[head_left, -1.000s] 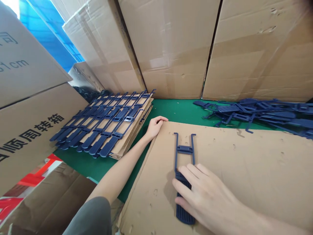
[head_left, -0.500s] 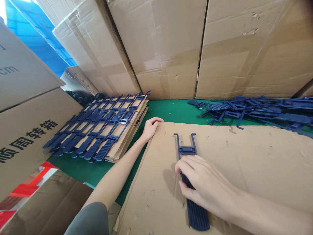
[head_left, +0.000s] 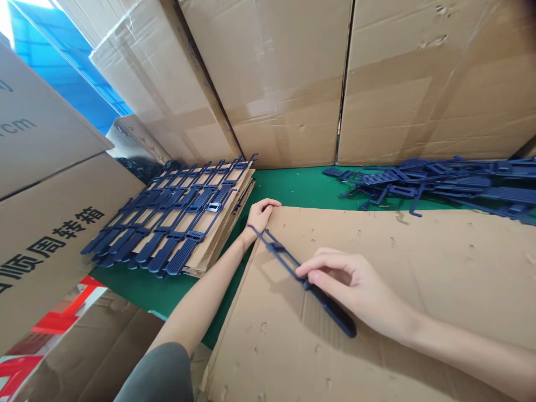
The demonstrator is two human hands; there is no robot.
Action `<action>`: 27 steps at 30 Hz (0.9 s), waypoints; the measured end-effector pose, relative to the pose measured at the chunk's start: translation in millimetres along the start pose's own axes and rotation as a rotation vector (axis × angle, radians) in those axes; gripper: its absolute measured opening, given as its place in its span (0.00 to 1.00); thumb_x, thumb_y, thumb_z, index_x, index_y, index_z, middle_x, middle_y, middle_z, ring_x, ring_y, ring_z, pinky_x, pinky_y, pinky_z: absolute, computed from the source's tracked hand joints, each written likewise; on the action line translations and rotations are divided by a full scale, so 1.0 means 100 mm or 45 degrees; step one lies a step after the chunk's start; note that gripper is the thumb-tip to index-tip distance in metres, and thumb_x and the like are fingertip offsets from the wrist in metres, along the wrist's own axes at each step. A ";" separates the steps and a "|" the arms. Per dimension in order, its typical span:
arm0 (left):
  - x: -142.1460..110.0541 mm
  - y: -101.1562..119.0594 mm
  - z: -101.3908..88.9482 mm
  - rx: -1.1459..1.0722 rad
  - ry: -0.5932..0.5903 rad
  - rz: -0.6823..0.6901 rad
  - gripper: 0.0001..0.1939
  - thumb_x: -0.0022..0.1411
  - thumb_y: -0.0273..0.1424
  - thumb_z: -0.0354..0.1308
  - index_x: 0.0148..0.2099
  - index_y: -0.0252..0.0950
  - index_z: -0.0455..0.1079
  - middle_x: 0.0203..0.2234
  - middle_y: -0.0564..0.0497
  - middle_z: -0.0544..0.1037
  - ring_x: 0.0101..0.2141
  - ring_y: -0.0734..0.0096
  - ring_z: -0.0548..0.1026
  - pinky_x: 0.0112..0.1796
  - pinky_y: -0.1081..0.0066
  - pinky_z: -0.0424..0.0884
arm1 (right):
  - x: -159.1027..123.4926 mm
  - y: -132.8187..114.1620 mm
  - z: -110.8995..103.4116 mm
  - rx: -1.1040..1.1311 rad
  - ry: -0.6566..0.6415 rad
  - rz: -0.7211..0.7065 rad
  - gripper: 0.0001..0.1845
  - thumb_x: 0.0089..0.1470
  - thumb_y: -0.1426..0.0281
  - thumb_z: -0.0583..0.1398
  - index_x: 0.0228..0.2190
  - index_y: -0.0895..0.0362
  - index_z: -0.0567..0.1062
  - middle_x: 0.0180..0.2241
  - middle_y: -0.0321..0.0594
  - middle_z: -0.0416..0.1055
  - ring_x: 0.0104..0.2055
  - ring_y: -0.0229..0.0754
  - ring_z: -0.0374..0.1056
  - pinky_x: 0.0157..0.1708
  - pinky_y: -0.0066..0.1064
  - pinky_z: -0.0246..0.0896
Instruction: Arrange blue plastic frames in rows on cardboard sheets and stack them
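My right hand (head_left: 355, 287) pinches a long dark-blue plastic part (head_left: 293, 268) by its middle and holds it on edge, tilted, just above a large flat cardboard sheet (head_left: 419, 279). The part's forked end points toward my left hand (head_left: 262, 215). That hand rests curled on the sheet's far left corner, fingers bent over the edge. The sheet lies on a green table surface (head_left: 293, 187).
A stack of cardboard sheets (head_left: 209, 245) topped with rows of the same blue parts (head_left: 167, 218) lies at left. A loose pile of blue parts (head_left: 439, 181) lies at back right. Tall cardboard boxes (head_left: 272, 84) wall the back and left.
My right hand has lifted the blue part off the cardboard, turned it on edge and swung its forked end left toward my left hand. The left hand has stayed on the corner.
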State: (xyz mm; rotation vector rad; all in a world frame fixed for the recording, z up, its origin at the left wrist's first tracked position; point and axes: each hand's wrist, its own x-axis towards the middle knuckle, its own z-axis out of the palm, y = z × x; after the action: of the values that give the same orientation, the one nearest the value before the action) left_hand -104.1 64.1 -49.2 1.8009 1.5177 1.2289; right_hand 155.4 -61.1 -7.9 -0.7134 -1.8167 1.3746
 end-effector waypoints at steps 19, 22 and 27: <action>-0.01 0.02 0.01 0.004 -0.005 -0.007 0.13 0.58 0.23 0.49 0.35 0.35 0.76 0.36 0.49 0.81 0.40 0.66 0.76 0.45 0.67 0.70 | -0.14 0.11 0.13 -1.239 -0.190 -0.587 0.07 0.57 0.76 0.58 0.39 0.58 0.73 0.34 0.42 0.68 0.36 0.47 0.63 0.33 0.38 0.59; -0.02 0.02 0.02 -0.004 0.000 -0.014 0.13 0.58 0.23 0.49 0.35 0.35 0.76 0.36 0.49 0.81 0.40 0.65 0.76 0.44 0.67 0.70 | -0.13 0.09 0.08 -1.218 -0.178 -0.574 0.09 0.58 0.79 0.54 0.37 0.57 0.73 0.32 0.41 0.67 0.34 0.46 0.63 0.31 0.37 0.58; -0.01 -0.02 0.03 -0.026 0.012 -0.029 0.13 0.59 0.25 0.50 0.35 0.35 0.76 0.35 0.49 0.81 0.39 0.66 0.77 0.42 0.69 0.71 | -0.08 0.01 -0.01 -0.769 -0.071 -0.361 0.15 0.63 0.78 0.48 0.37 0.55 0.73 0.36 0.42 0.66 0.36 0.41 0.64 0.34 0.33 0.63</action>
State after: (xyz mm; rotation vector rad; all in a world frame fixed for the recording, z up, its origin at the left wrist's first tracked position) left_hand -102.4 64.4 -52.7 1.7623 1.5211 1.2393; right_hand 161.0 -66.4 -10.4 -0.6789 -2.3006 0.6630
